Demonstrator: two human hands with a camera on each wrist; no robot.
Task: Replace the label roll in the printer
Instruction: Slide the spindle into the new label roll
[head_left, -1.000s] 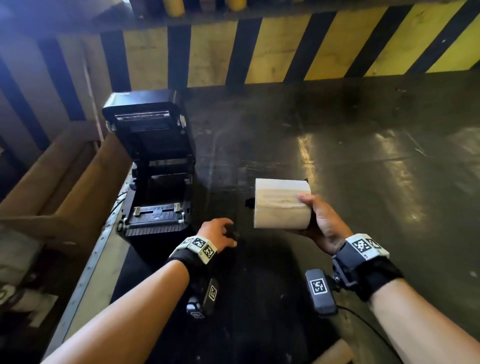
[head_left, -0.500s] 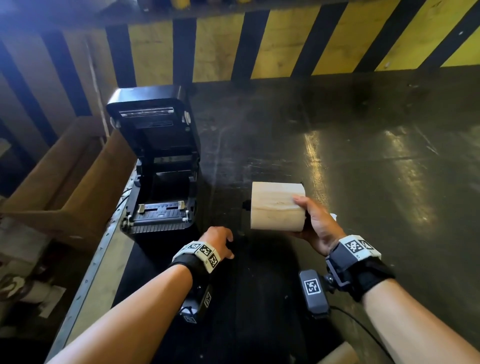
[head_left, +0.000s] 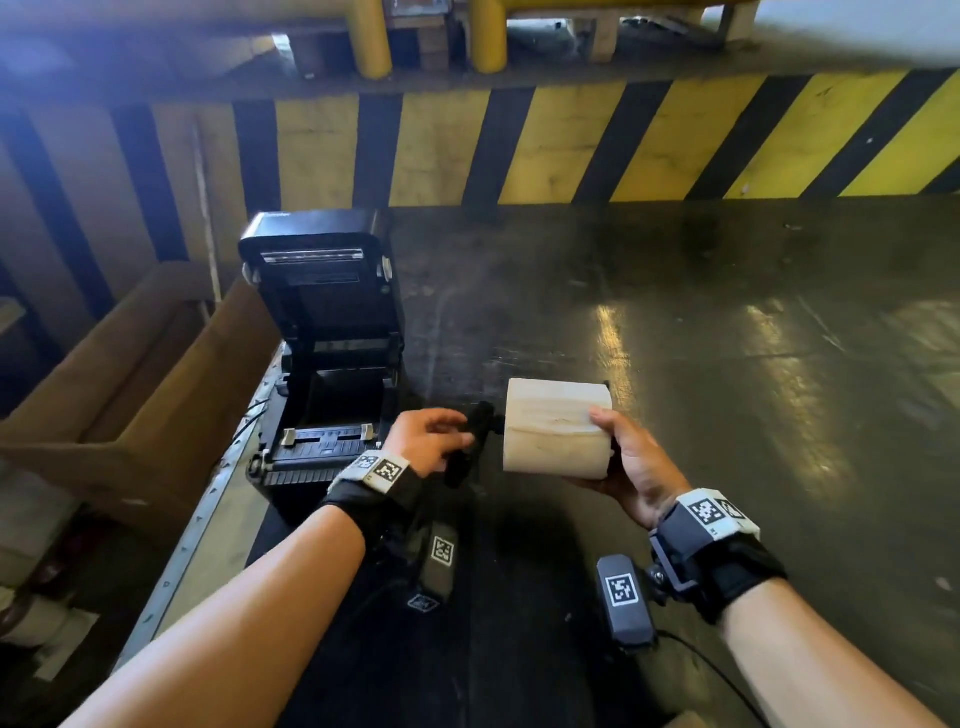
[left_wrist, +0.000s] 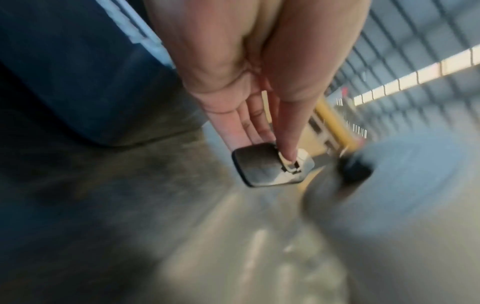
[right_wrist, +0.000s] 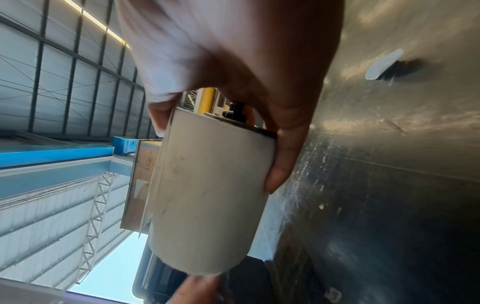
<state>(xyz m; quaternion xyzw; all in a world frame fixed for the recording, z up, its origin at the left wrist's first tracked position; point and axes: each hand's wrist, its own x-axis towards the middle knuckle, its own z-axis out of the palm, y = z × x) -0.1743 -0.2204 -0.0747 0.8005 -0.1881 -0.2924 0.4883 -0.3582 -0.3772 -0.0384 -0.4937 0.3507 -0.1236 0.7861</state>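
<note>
Black label printer (head_left: 332, 364) lid-up at the bench's left edge, label roll (head_left: 556, 426) above the bench's near middle, axis lying left-right, right hand (head_left: 631, 462) clasping it, left hand (head_left: 423, 439) now risen, pinching black spindle end cap (left_wrist: 270, 164) beside roll's left end.

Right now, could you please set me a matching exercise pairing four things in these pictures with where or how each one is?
Things:
1. label roll
2. printer
3. black end piece
4. cardboard box

States:
A. lid raised, bay open
B. held in the right hand
C. left of the printer, beyond the table's edge
D. pinched by the left hand, beside the roll's end

Pairs: 1-B, 2-A, 3-D, 4-C
</note>
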